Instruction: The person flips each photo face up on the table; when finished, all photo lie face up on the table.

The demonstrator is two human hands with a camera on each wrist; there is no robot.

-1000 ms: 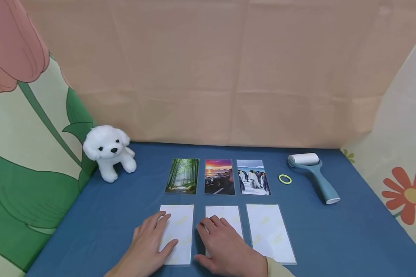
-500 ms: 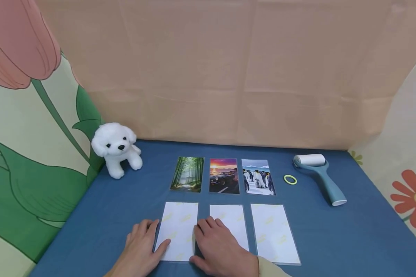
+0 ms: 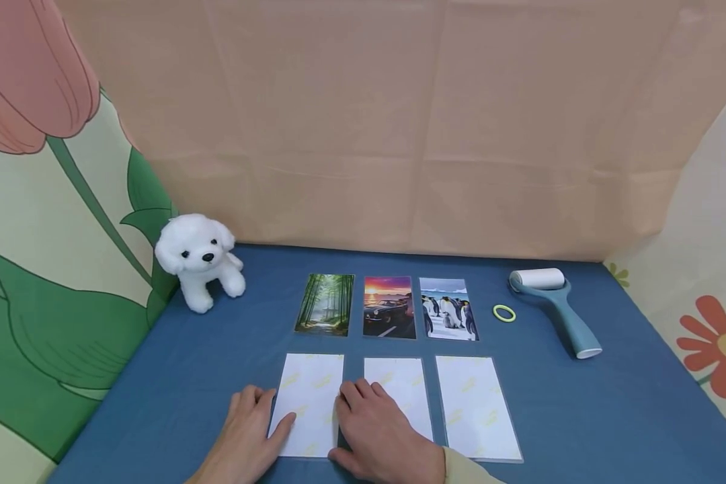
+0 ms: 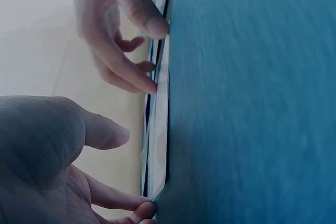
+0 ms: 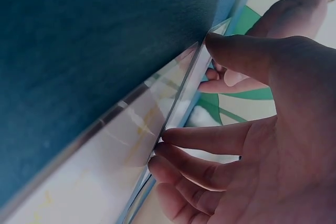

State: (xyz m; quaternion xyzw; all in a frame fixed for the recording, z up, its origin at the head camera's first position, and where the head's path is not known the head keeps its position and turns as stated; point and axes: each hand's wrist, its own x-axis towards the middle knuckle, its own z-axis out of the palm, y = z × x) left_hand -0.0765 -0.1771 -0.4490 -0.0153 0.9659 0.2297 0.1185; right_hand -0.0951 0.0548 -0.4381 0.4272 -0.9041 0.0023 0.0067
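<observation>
Three white cards with faint yellow marks lie in a row on the table: the left card (image 3: 308,396), the middle card (image 3: 402,376) and the right card (image 3: 478,407). My left hand (image 3: 242,430) rests along the left card's left side, its fingertips at that edge and the thumb over its face. Across the gap to the middle card, my right hand (image 3: 378,430) has its fingertips at the left card's right edge and its thumb by the near right corner. It covers part of the middle card. In the left wrist view, the left card (image 4: 160,145) appears edge-on, flat on the cloth.
Behind the white cards are a forest picture (image 3: 325,304), a car-at-sunset picture (image 3: 389,307) and a penguin picture (image 3: 448,309). A yellow-green ring (image 3: 504,307) and a lint roller (image 3: 559,306) lie to the right. A white plush dog (image 3: 199,259) stands back left.
My left fingers have slid off the left card's face to its left edge. The right hand has shifted left, from over the middle card to the left card's right edge.
</observation>
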